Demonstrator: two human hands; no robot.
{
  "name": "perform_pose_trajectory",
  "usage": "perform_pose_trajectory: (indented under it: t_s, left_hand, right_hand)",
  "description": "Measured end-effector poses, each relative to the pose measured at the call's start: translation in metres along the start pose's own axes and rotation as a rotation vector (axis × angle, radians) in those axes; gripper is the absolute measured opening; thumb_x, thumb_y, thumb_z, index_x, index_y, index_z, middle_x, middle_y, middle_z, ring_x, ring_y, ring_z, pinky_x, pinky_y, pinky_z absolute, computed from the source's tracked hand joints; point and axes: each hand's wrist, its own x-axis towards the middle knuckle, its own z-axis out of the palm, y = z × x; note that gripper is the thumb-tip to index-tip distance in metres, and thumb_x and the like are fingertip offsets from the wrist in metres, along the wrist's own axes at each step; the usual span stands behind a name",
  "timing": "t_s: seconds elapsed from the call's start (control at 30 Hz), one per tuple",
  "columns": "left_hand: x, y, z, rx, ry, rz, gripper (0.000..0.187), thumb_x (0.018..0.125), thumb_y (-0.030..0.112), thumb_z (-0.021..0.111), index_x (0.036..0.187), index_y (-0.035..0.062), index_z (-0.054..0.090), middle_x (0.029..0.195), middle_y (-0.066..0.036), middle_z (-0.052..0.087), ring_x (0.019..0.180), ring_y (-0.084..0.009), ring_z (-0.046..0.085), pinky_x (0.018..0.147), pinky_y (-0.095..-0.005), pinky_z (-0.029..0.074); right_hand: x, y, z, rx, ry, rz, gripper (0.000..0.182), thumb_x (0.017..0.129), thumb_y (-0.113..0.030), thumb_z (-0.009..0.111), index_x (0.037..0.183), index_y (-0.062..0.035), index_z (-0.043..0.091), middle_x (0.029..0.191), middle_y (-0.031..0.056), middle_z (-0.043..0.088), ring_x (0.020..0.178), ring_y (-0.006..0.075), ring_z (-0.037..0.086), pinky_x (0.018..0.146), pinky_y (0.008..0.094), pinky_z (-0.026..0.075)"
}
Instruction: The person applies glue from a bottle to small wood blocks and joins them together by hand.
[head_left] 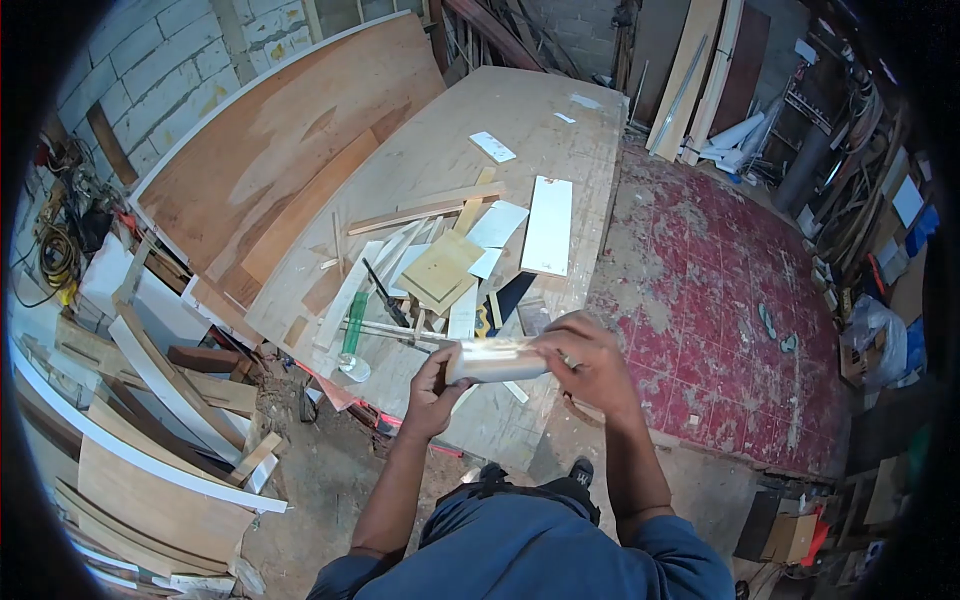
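A shiny, pale rounded object (500, 362) is held up between both hands over the near edge of the wooden table (400, 165). What it is cannot be made out through the glare. My left hand (436, 392) grips its left end, thumb below. At its right end, my right hand (588, 362) has its fingers bent and pressed together against it. Beyond the hands lie a square yellowish board (440, 270), a long white panel (547, 226), white sheets (498, 224) and wood strips. A green bottle (355, 322) is left of them.
A large plywood sheet (280, 150) leans along the table's left side. Wood offcuts (170, 380) are piled at the left. Red tiled floor (720, 300) with green sandals (768, 322) spreads to the right, and cluttered shelves line the far right.
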Motion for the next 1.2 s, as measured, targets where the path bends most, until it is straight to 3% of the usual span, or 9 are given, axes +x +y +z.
perform_pose_trajectory:
  t_s: [0.1,0.2,0.37,0.47,0.67,0.77,0.93,1.03,1.2]
  left_hand:
    - [0.005,-0.01,0.005,-0.322,0.146,-0.232,0.054,0.085,-0.003,0.056,0.135,0.0032,0.036,0.121,-0.015,0.055,0.104,-0.0254,0.063,0.079,-0.0367,0.06]
    - [0.009,-0.034,0.004,-0.412,0.159,-0.357,0.054,0.086,-0.003,0.053,0.137,0.0033,0.034,0.122,-0.016,0.055,0.101,-0.0272,0.065,0.079,-0.0371,0.061]
    - [0.007,-0.078,0.006,-0.502,0.161,-0.539,0.046,0.092,0.007,0.05,0.136,0.0051,0.038,0.119,-0.012,0.058,0.105,-0.0234,0.063,0.085,-0.039,0.058]
    - [-0.002,-0.116,0.007,-0.562,0.187,-0.641,0.046,0.092,0.007,0.051,0.135,0.0026,0.039,0.116,-0.013,0.059,0.1,-0.0244,0.064,0.083,-0.0383,0.058]
    - [-0.033,-0.186,0.01,-0.553,0.292,-0.768,0.04,0.094,0.012,0.05,0.132,0.0037,0.043,0.115,-0.013,0.06,0.099,-0.0261,0.065,0.085,-0.0418,0.057]
    - [-0.044,-0.197,0.017,-0.608,0.319,-0.823,0.038,0.096,0.015,0.049,0.131,0.0036,0.043,0.115,-0.014,0.06,0.1,-0.0288,0.064,0.086,-0.0439,0.056]
    - [-0.042,-0.202,0.031,-0.587,0.395,-0.918,0.037,0.097,0.017,0.048,0.131,0.0043,0.043,0.116,-0.015,0.059,0.101,-0.0303,0.064,0.086,-0.0447,0.056]
    - [-0.031,-0.204,0.038,-0.546,0.384,-0.912,0.036,0.098,0.016,0.047,0.132,0.0053,0.043,0.118,-0.014,0.058,0.102,-0.0296,0.064,0.086,-0.045,0.056]
    - [-0.027,-0.21,0.037,-0.444,0.303,-0.865,0.037,0.098,0.012,0.048,0.134,0.0064,0.042,0.119,-0.013,0.057,0.102,-0.0281,0.063,0.086,-0.0455,0.056]
  right_hand:
    - [-0.012,0.012,-0.017,-0.081,0.072,0.095,0.021,0.071,0.005,0.067,0.089,-0.0041,0.068,0.085,0.0103,0.065,0.081,0.0284,0.063,0.07,0.0357,0.05]
    - [-0.032,0.025,-0.025,-0.057,0.148,0.2,0.02,0.071,0.006,0.066,0.089,-0.0027,0.066,0.084,0.0112,0.064,0.076,0.0268,0.063,0.069,0.0325,0.049]
    - [-0.095,0.065,-0.001,0.169,0.208,0.618,0.013,0.079,0.006,0.064,0.09,-0.0011,0.062,0.079,0.0034,0.06,0.073,0.011,0.058,0.066,0.0252,0.047]
    - [-0.142,0.09,0.023,0.39,0.202,0.841,0.004,0.085,0.002,0.062,0.088,-0.0006,0.061,0.08,0.001,0.06,0.072,0.0083,0.058,0.066,0.0232,0.047]
    - [-0.233,0.13,0.058,0.493,0.265,1.152,0.007,0.089,0.0,0.057,0.092,0.0032,0.063,0.076,0.0074,0.064,0.069,0.0152,0.065,0.063,0.0315,0.059]
    - [-0.253,0.136,0.06,0.369,0.126,1.368,0.019,0.086,-0.001,0.061,0.103,0.0076,0.064,0.082,0.0124,0.067,0.074,0.0191,0.069,0.061,0.0304,0.059]
    - [-0.272,0.151,0.079,0.386,0.139,1.379,0.028,0.082,-0.001,0.066,0.108,0.01,0.062,0.094,0.0166,0.065,0.076,0.0202,0.068,0.063,0.0297,0.06]
    - [-0.264,0.154,0.092,0.593,0.378,1.385,0.042,0.079,0.002,0.068,0.118,0.0113,0.056,0.106,0.0172,0.061,0.087,0.0238,0.066,0.069,0.0319,0.061]
    - [-0.253,0.148,0.11,0.752,0.54,1.45,0.048,0.079,0.002,0.07,0.122,0.0112,0.052,0.107,0.0179,0.06,0.088,0.0252,0.066,0.071,0.0329,0.06]
